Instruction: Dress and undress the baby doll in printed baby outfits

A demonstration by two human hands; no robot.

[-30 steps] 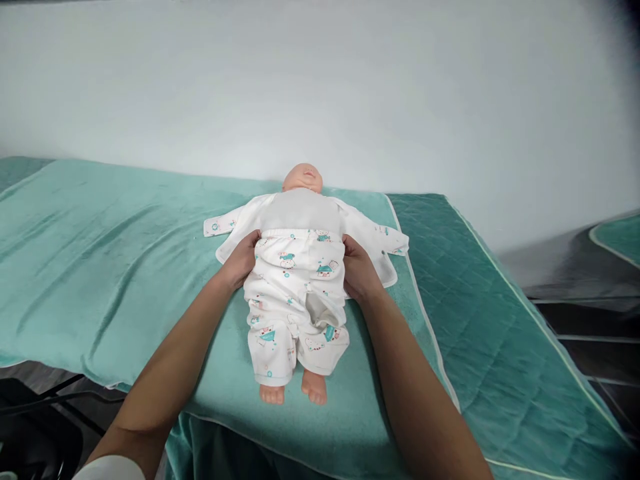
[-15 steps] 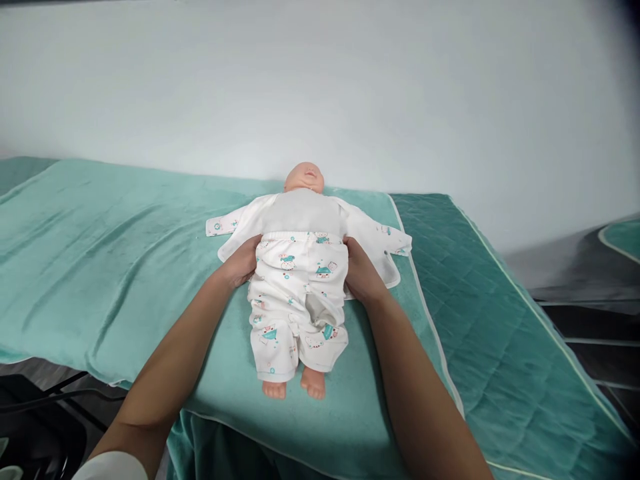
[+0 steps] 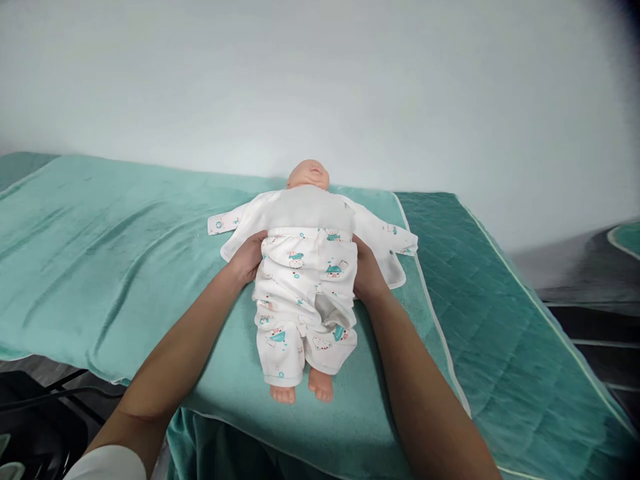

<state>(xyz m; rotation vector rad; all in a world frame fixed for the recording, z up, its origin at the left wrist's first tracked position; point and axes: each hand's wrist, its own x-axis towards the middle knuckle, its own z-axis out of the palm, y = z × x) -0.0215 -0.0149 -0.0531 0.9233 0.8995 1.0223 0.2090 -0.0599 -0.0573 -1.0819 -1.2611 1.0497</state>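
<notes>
A baby doll [image 3: 307, 175] lies on its back, head toward the wall and bare feet toward me. It wears a white top [image 3: 305, 208] whose printed sleeves spread out to both sides. Printed white trousers [image 3: 305, 293] cover its legs, their waistband over the lower edge of the top's middle. My left hand [image 3: 250, 257] grips the trousers at the left side of the waist. At the opposite side my right hand [image 3: 367, 270] holds the waistband edge. Fingertips of both hands are hidden by the fabric.
A light green blanket [image 3: 125, 267] covers the bed, with a darker quilted cover [image 3: 480, 300] at the right. Behind stands a pale wall [image 3: 320, 80]. A black object with a cable [image 3: 40, 420] is at the lower left. Dark rails [image 3: 590, 333] show at the right.
The view has shifted slightly, so the doll sits a little further right in the picture. Both hands stay at the trouser waist; the waistband looks slightly higher against the top.
</notes>
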